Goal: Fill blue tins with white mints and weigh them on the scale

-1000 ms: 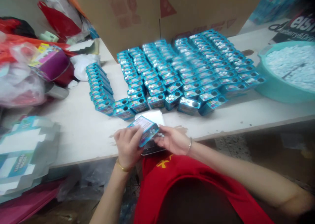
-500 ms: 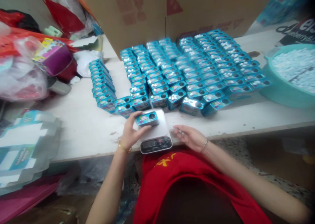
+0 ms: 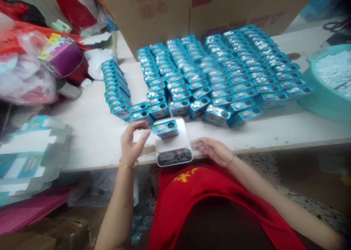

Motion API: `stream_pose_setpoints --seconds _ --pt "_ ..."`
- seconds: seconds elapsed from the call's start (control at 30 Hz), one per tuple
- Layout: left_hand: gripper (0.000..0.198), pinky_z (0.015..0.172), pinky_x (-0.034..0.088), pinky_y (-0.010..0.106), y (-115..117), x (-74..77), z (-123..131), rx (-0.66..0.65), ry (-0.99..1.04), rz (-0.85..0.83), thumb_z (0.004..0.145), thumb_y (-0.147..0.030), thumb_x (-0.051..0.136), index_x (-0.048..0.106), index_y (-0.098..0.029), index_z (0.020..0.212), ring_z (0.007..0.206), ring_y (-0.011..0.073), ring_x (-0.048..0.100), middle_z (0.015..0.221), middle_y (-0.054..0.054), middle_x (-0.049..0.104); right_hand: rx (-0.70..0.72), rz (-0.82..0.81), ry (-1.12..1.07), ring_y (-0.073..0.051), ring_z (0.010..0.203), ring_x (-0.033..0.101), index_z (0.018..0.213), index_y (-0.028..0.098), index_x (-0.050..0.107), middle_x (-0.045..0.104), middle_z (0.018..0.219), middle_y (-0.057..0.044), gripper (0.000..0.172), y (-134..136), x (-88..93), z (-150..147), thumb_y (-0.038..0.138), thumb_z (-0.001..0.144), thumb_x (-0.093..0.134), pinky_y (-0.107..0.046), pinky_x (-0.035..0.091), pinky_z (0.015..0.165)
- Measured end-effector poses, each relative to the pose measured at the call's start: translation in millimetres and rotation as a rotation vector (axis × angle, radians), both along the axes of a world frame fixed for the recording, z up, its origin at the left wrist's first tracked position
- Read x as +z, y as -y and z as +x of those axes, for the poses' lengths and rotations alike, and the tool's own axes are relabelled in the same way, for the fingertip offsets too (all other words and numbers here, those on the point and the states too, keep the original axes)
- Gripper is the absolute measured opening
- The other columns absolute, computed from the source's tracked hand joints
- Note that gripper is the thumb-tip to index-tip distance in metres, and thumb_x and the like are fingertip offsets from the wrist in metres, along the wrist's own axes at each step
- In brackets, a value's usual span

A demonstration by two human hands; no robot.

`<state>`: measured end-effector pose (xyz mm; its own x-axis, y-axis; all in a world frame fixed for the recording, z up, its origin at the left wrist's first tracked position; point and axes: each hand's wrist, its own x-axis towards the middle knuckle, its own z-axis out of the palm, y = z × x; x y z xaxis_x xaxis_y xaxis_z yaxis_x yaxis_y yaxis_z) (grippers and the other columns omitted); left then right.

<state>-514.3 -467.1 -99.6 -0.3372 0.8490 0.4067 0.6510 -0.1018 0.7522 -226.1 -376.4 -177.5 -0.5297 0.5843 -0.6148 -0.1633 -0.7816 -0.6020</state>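
Observation:
A blue tin with a dark round hole in its top (image 3: 165, 129) stands on the white scale (image 3: 175, 144), whose dark display panel faces me. To the left of the scale, my left hand (image 3: 132, 142) is open, thumb and fingers apart, touching nothing. My right hand (image 3: 212, 149) is closed just right of the scale, near the table edge; whatever its curled fingers hold is too small to make out. Beyond the scale stand many blue tins in rows (image 3: 178, 85), several with white pellets on top.
A green basin (image 3: 315, 100) of white pellets sits at the right. A large cardboard box (image 3: 164, 15) stands behind the tins. Plastic bags (image 3: 35, 78) and flattened cartons (image 3: 30, 158) lie at the left. The table's front edge runs below the scale.
My left hand has let go of the tin on the scale and moved left. My right hand has stayed nearly in place beside the scale. The view has shifted slightly.

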Motion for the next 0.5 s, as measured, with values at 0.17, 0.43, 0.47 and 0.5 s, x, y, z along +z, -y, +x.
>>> stream_pose_setpoints --seconds 0.17,0.43,0.47,0.5 --pt "0.027 0.085 0.05 0.033 -5.6 2.4 5.2 -0.037 -0.035 -0.011 0.082 -0.03 0.066 0.062 -0.018 0.106 0.09 0.0179 0.062 0.097 0.005 0.066 0.006 -0.007 -0.028 -0.009 0.062 0.059 0.087 0.011 0.066 0.07 0.085 -0.01 0.011 -0.1 -5.6 2.0 0.018 0.086 0.058 -0.017 0.051 0.057" --pt "0.03 0.083 0.05 0.033 -19.4 8.3 13.2 -0.139 -0.134 -0.029 0.082 -0.035 0.066 0.06 -0.017 0.106 0.089 0.0177 0.06 0.1 0.006 0.065 -0.01 -0.063 -0.069 -0.01 0.063 0.057 0.089 0.013 0.064 0.068 0.085 -0.009 0.013 1.8 -10.3 2.2 0.024 0.084 0.059 -0.019 0.048 0.054" --pt "0.033 0.083 0.05 0.033 -20.8 7.9 14.3 -0.158 -0.143 -0.042 0.082 -0.036 0.067 0.06 -0.018 0.108 0.091 0.0184 0.06 0.101 0.007 0.064 -0.012 -0.051 -0.05 -0.009 0.063 0.056 0.089 0.013 0.064 0.067 0.083 -0.008 0.013 2.6 -8.1 1.7 0.024 0.083 0.06 -0.019 0.047 0.054" --pt "0.037 0.085 0.049 0.034 -22.0 7.2 15.4 -0.178 -0.152 -0.059 0.081 -0.038 0.068 0.059 -0.018 0.11 0.093 0.0194 0.06 0.103 0.007 0.064 -0.011 -0.024 -0.017 -0.009 0.061 0.055 0.088 0.013 0.063 0.066 0.08 -0.007 0.015 3.0 -4.0 0.7 0.025 0.081 0.062 -0.019 0.045 0.052"
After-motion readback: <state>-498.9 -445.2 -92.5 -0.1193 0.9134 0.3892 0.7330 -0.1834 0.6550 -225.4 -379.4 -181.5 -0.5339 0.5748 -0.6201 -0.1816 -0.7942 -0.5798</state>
